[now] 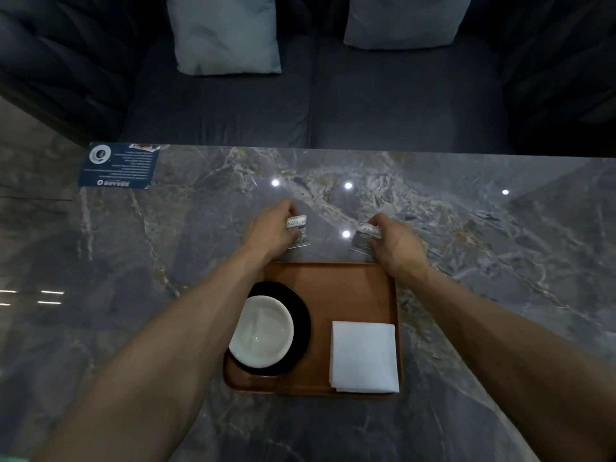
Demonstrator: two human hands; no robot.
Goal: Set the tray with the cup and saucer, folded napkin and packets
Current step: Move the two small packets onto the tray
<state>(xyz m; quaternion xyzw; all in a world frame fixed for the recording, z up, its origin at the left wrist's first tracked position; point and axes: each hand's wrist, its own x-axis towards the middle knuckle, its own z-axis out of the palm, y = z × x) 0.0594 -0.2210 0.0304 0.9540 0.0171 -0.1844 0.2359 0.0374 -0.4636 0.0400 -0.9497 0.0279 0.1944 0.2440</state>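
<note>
An orange-brown tray lies on the marble table in front of me. On its left a white cup stands on a black saucer. A folded white napkin lies in its right near corner. Just beyond the tray's far edge, my left hand grips one small printed packet and my right hand grips another packet. Both packets are at or just above the table top, outside the tray.
The grey marble table stretches wide on both sides. A dark blue printed card lies at its far left corner. Behind the table stands a dark sofa with two pale cushions.
</note>
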